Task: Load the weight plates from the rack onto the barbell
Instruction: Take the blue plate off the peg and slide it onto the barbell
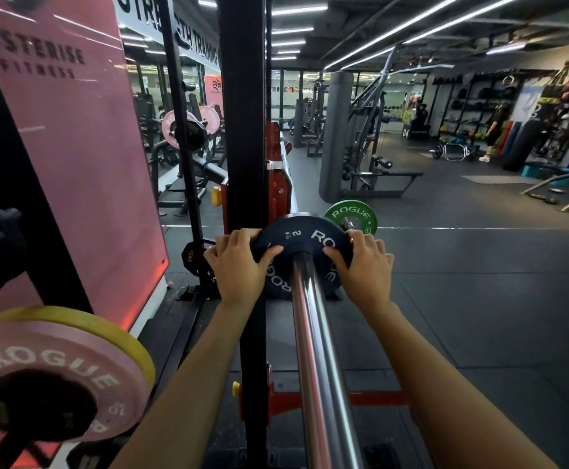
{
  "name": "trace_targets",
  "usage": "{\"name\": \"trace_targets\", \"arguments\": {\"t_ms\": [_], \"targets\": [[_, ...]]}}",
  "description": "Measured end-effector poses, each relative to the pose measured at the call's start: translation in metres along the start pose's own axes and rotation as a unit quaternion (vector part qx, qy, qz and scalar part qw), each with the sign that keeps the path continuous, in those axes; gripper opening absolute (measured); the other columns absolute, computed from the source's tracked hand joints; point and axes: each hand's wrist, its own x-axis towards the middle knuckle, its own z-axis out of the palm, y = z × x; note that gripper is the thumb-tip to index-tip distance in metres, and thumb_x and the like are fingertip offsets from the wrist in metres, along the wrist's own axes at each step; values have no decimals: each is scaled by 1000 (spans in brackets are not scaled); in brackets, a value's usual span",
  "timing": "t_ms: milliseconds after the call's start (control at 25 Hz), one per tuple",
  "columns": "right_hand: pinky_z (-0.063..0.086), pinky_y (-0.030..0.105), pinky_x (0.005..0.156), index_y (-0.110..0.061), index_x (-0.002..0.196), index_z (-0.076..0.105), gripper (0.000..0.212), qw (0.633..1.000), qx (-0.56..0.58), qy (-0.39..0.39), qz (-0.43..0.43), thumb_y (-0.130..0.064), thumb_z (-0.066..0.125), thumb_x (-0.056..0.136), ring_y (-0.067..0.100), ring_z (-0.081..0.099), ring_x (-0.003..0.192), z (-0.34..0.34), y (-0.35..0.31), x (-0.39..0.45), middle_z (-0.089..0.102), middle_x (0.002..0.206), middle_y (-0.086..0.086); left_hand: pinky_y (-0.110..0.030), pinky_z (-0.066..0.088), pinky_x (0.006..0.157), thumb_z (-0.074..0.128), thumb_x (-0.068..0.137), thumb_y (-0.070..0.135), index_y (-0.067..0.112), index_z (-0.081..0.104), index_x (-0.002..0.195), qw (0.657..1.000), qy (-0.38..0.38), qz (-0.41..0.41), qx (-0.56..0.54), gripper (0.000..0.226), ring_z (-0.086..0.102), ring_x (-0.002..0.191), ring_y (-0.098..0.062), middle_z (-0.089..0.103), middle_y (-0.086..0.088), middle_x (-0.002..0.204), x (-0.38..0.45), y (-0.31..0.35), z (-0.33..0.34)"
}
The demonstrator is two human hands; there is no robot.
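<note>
Both my hands, left grip (239,265) at nine o'clock and right grip (366,262) at three, clasp the plate (301,236) threaded on the bar (317,350), whose long axis runs toward twelve.

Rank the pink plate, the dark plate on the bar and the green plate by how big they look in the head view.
1. Pink plate, though it sits nearest the camera.
2. Dark plate.
3. Green plate, partly hidden and farthest away.

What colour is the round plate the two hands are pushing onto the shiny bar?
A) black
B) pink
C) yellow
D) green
A: the black plate sits on the barbell, gripped by the left hand and right hand; the green plate lies farther along.
</note>
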Motion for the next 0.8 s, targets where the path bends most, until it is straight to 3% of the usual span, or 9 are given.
{"name": "trace_targets", "arguments": {"t_ms": [280,480,640,800], "targets": [[39,46,81,-17,117,54,52,1000,-18,2,-16,-61,46,91,30,57,95,36,10,41,63,101,5,-46,28,94,77,75,52,20,60,101,999,-29,34,0,44,49,106,-23,62,8,96,48,-12,27],[41,47,82,-19,119,53,54,999,-34,-4,13,-64,41,91,30,59,95,35,8,31,65,101,6,-44,26,95,74,75,57,26,60,104,999,-30,19,1,44,49,108,-20,64,11,100,48,-3,23],[41,46,86,-24,131,49,58,997,-56,-26,41,-66,41,91,29,56,106,14,7,12,64,112,7,-47,28,96,68,76,65,29,60,117,998,-35,-22,39,55,49,114,-25,66,5,112,31,3,10],[42,46,91,-22,140,44,61,999,-36,-9,12,-61,44,93,28,54,114,-25,6,-30,62,122,7,-47,32,99,66,82,52,30,57,128,999,-17,12,34,52,48,117,-22,63,5,123,-15,15,-27]]}}
